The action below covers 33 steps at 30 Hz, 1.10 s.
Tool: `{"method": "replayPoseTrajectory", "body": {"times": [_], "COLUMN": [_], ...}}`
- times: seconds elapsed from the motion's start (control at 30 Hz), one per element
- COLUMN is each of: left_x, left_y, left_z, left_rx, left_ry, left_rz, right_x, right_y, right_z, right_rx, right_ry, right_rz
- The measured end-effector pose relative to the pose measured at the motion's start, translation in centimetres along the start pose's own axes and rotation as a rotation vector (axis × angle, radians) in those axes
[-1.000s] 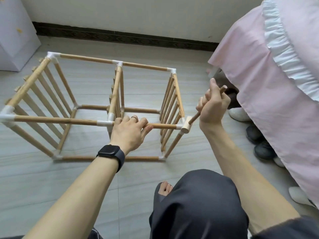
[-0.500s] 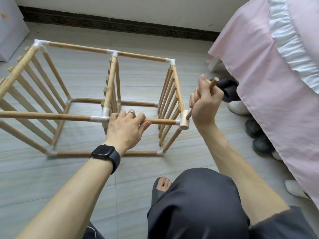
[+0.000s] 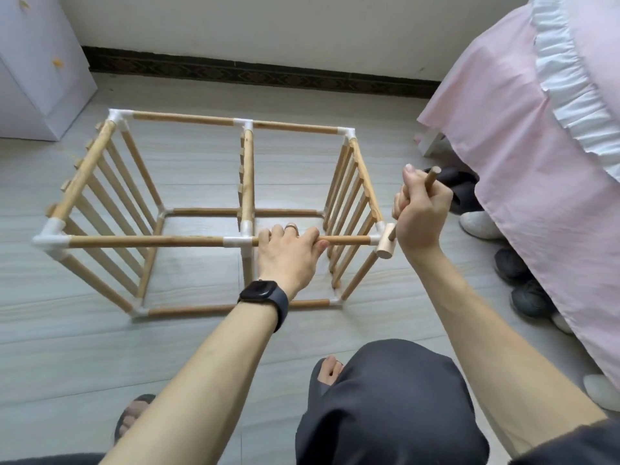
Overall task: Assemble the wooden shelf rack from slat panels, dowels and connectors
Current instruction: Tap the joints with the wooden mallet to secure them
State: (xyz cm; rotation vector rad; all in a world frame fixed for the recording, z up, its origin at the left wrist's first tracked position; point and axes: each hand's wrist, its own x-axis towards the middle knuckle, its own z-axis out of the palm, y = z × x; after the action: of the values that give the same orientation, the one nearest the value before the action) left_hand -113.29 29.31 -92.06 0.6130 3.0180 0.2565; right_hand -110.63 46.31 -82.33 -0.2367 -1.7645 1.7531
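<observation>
Two grips: left hand (image 3: 288,253) curls round top dowel (image 3: 147,241); right hand (image 3: 421,216) clenches mallet (image 3: 385,246), handle middle hidden in fist

Right hand (image 3: 421,213) lifts a bit, tipping small light-wood mallet (image 3: 385,245) handle steeper beside the rack corner.

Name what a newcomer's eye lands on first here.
The half-built wooden rack stands open on the floor at centre, its dowels joined by white connectors. The left hand holds the near top dowel, while the right hand grips a small wooden mallet, its head by the rack's near right corner. A pink bed cover fills the right edge.
</observation>
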Motion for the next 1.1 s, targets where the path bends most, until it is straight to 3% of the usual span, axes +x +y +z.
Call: {"method": "replayPoseTrajectory", "body": {"times": [0.1, 0.2, 0.3, 0.43, 0.6, 0.93, 1.1], "left_x": [1.1, -0.2, -2.7, -5.9, -6.7, -6.1, -5.8], "left_y": [1.4, -1.1, -6.5, -12.1, -12.6, -11.7, -11.8], "left_z": [-1.2, -3.2, -4.1, -3.0, -1.7, -0.3, 0.3], "left_rx": [-0.188, -0.379, -0.201, -0.033, 0.07, 0.025, 0.038], "left_ry": [-0.146, 0.005, 0.226, 0.124, 0.163, 0.193, 0.242], "left_rz": [0.091, 0.085, 0.004, -0.145, -0.134, -0.125, -0.116], "right_x": [-0.8, -1.4, -2.0, -2.8, -4.3, -5.2, -2.2], "right_y": [-0.2, -1.1, -2.1, -2.4, -1.7, -1.4, -3.8], "right_z": [-0.1, 0.9, 3.1, 7.3, 12.0, 15.1, 15.6], "right_rx": [0.006, 0.045, 0.174, 0.285, 0.302, 0.197, 0.373], "right_ry": [0.024, -0.007, -0.012, -0.101, -0.269, -0.454, -0.428], "right_rz": [-0.013, -0.008, 0.075, 0.184, 0.201, 0.098, -0.037]}}
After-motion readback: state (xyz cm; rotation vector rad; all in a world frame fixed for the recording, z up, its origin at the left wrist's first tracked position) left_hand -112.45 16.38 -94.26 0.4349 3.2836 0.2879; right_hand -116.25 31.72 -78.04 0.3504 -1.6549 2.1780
